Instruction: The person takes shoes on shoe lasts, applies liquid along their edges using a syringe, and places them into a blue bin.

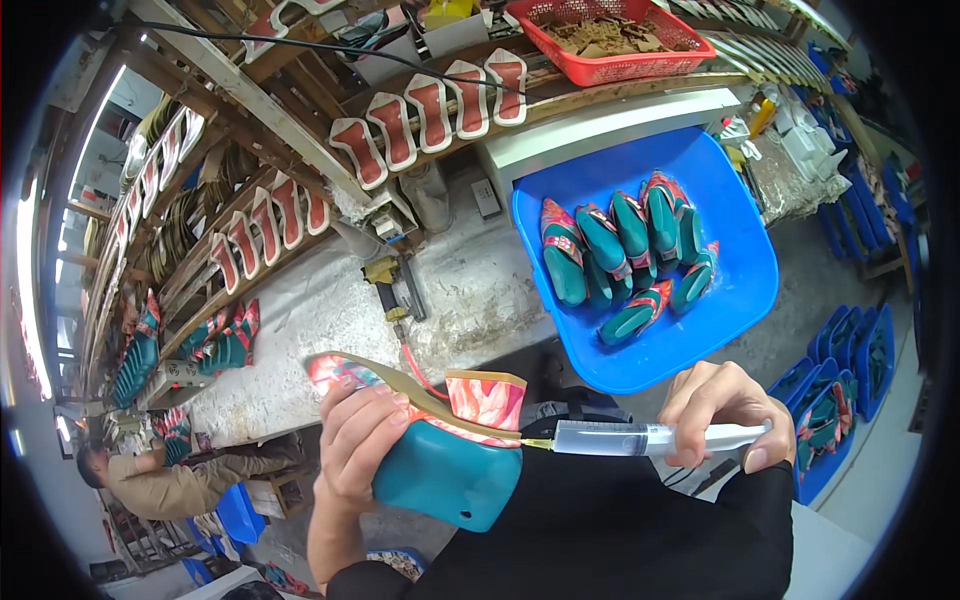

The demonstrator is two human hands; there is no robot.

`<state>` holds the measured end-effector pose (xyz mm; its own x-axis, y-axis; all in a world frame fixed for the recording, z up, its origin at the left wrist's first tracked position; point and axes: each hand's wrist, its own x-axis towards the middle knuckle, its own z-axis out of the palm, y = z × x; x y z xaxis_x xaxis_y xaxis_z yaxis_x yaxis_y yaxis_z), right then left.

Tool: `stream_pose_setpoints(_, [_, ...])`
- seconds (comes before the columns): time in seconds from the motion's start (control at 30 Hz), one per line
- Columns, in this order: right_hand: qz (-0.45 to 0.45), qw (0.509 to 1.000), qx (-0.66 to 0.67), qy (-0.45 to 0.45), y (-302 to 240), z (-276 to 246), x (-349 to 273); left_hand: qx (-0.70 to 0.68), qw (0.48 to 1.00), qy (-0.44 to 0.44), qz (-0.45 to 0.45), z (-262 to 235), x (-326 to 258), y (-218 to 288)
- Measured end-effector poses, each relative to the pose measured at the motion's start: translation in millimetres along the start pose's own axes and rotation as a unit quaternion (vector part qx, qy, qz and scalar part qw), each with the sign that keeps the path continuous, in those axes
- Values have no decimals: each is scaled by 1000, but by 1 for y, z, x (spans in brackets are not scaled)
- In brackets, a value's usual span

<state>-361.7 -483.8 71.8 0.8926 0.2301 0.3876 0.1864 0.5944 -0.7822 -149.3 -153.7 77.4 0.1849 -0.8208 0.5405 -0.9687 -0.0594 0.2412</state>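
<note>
My left hand (355, 445) grips a shoe (440, 440) sole-up: teal wedge heel, tan sole, pink patterned upper. My right hand (722, 412) holds a clear syringe (640, 438) level, thumb on its plunger end. The syringe's yellowish needle tip touches the seam between the heel and the patterned upper. Both forearms come in from the lower edge in black sleeves.
A blue tub (730, 290) with several teal shoes sits ahead on the right. A yellow-headed air tool (385, 280) with a red hose lies on the grey workbench (300, 340). Racks hold red insoles (430, 110); a red basket (610, 45) stands above. A seated person (170, 480) is at lower left.
</note>
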Motion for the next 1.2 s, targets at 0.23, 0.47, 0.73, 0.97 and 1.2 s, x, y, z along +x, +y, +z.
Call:
stream_pose_setpoints(0.23, [-5,1000,-7,-13,6,10,5,-166,970,135,-112,39,-21,8])
stream_pose_setpoints(0.47, [-42,999,2,-13,21,18,10,-268,915,195,-232,71,-38,27])
stream_pose_setpoints(0.73, [-54,998,-14,4,27,26,17,-488,774,193,-354,93,-46,51])
stream_pose_setpoints(0.97, [-73,997,-24,21,33,32,20,-605,684,240,-330,94,-25,61])
stream_pose_setpoints(1.2, [-78,996,-26,34,41,31,19,-668,611,266,-332,91,-15,62])
